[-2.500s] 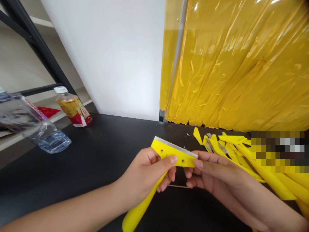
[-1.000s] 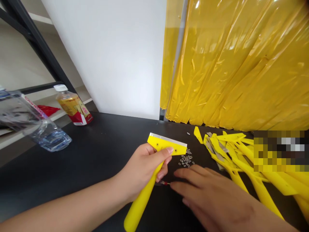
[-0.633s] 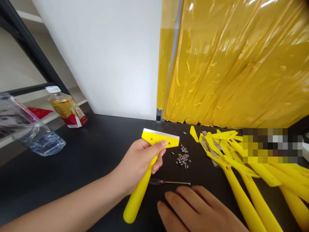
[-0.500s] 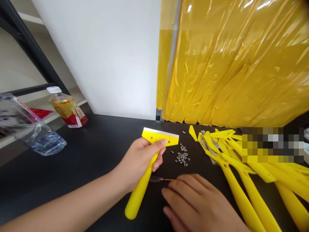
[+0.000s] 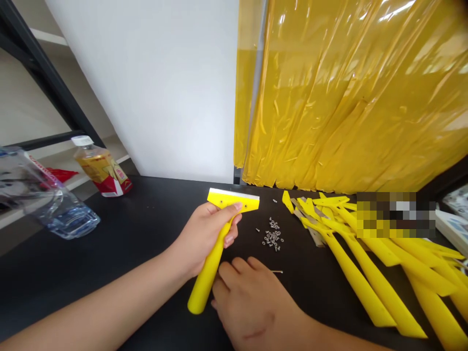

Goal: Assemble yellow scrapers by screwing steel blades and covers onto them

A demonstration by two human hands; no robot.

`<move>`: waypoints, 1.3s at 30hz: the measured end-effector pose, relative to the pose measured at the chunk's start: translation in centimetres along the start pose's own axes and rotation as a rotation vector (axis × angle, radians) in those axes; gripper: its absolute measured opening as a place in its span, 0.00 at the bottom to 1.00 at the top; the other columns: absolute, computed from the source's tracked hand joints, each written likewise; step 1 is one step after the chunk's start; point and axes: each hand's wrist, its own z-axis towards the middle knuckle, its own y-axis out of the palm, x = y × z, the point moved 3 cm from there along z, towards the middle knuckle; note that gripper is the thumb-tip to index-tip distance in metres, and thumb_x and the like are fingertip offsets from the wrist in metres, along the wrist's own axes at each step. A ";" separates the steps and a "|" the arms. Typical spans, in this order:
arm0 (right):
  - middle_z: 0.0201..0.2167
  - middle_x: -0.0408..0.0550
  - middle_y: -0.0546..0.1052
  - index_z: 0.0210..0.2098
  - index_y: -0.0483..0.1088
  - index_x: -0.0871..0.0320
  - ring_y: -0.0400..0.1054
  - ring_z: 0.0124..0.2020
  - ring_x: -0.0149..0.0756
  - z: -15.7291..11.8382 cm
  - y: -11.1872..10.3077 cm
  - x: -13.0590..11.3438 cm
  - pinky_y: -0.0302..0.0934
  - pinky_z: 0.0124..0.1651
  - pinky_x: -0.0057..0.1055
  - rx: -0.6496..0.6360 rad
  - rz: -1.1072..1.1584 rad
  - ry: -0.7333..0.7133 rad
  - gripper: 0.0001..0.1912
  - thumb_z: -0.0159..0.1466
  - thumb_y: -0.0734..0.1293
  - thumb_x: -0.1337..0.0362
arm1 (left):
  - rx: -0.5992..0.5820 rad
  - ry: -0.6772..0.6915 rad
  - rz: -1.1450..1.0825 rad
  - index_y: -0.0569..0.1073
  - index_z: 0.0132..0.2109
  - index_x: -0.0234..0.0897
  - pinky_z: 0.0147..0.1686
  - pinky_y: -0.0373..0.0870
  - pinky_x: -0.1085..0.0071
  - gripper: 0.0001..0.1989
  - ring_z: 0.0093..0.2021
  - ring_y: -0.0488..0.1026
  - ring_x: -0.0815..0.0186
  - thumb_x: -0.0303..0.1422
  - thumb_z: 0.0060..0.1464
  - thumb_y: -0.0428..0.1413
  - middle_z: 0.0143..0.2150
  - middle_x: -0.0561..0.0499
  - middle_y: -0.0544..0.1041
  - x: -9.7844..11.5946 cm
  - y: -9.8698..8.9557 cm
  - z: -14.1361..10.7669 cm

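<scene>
My left hand (image 5: 214,231) is closed round the neck of a yellow scraper (image 5: 208,273), thumb pressed on its head. A pale blade edge runs along the top of the head, with two small holes below it. Beside the scraper's handle, my right hand (image 5: 252,297) is low over the table, fingers curled down round a screwdriver (image 5: 278,271). Only the thin shaft end sticks out past the knuckles; the hand covers the handle. Small screws and nuts (image 5: 272,236) lie in a loose pile beyond that hand.
Several yellow scraper parts (image 5: 351,258) and grey blades are heaped on the right of the black table (image 5: 153,209). A drink bottle (image 5: 102,168) and a large clear plastic bottle (image 5: 73,214) are at the left. Yellow plastic sheeting (image 5: 329,97) and a white panel (image 5: 164,87) rise behind.
My right hand has moved left over the screwdriver's handle, and its fingers have curled round it. My left hand still holds the scraper, slightly further left in view.
</scene>
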 end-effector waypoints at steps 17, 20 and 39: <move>0.25 0.44 0.74 0.31 0.69 0.55 0.67 0.24 0.39 -2.2 -3.7 0.9 0.57 0.28 0.38 0.291 -0.139 0.055 0.03 0.60 0.68 0.68 | 0.004 0.058 -0.039 0.69 0.28 0.36 0.23 0.58 0.73 0.18 0.19 0.61 0.71 0.41 0.64 0.59 0.17 0.55 0.65 1.7 -1.7 1.2; 0.26 0.40 0.74 0.34 0.68 0.53 0.70 0.26 0.35 -5.1 -7.1 3.3 0.59 0.30 0.34 0.463 0.038 0.178 0.05 0.66 0.65 0.69 | -0.027 0.004 -0.081 0.69 0.28 0.36 0.22 0.56 0.74 0.18 0.18 0.60 0.72 0.40 0.64 0.59 0.17 0.56 0.64 0.8 -1.2 1.1; 0.45 0.38 0.81 0.54 0.68 0.44 0.77 0.45 0.31 -9.7 -6.2 9.9 0.66 0.49 0.29 0.421 0.115 0.270 0.10 0.75 0.64 0.60 | -0.138 -0.275 -0.236 0.69 0.32 0.36 0.19 0.52 0.76 0.14 0.17 0.58 0.75 0.35 0.63 0.61 0.21 0.57 0.67 -2.4 1.8 -0.8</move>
